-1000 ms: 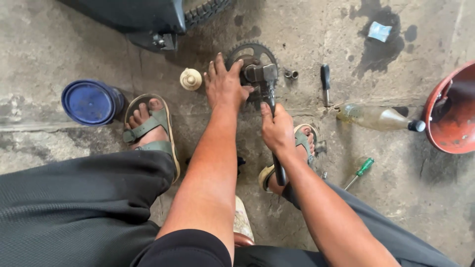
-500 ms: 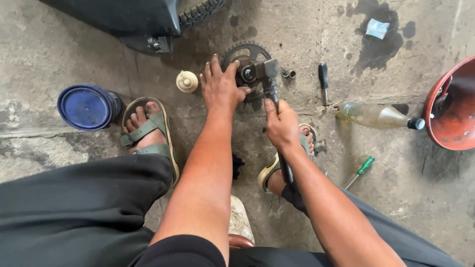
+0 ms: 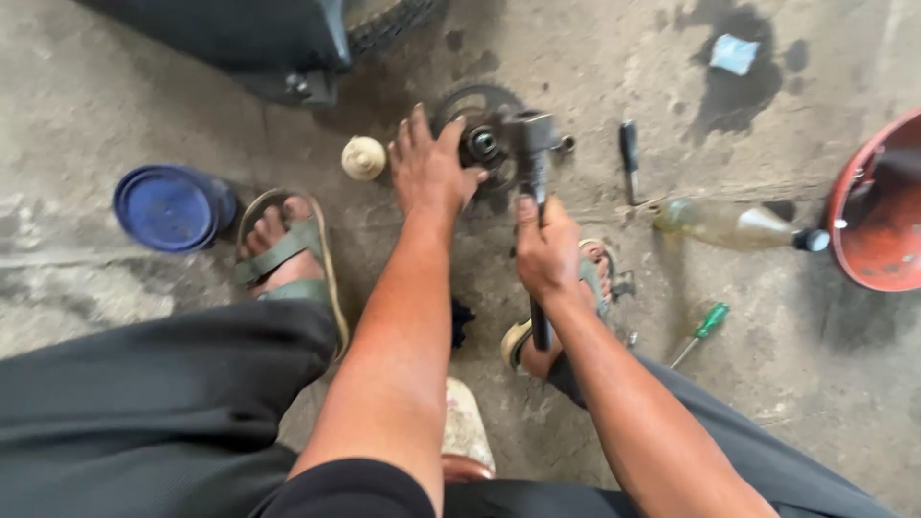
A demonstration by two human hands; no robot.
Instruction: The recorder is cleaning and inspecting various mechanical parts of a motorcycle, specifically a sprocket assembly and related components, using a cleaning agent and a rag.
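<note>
A dark toothed sprocket (image 3: 480, 105) lies flat on the concrete floor in front of me. My left hand (image 3: 427, 163) presses down on its left side, fingers spread. My right hand (image 3: 547, 249) grips the handle of a hammer (image 3: 533, 173), whose metal head rests over the sprocket's hub (image 3: 483, 144). The handle runs down past my wrist toward my right foot. My sandalled left foot (image 3: 283, 249) is planted to the left.
A blue round lid (image 3: 173, 206) lies at left, a cream knob-like part (image 3: 364, 157) beside the sprocket. A black tool (image 3: 629, 158), a plastic bottle (image 3: 729, 225), a green screwdriver (image 3: 705, 326) and a red basin (image 3: 878, 216) sit at right. A tyre (image 3: 393, 24) is at the top.
The hammer head has stayed at the sprocket hub while my right hand shifted slightly on the handle. My left hand keeps pressing the sprocket.
</note>
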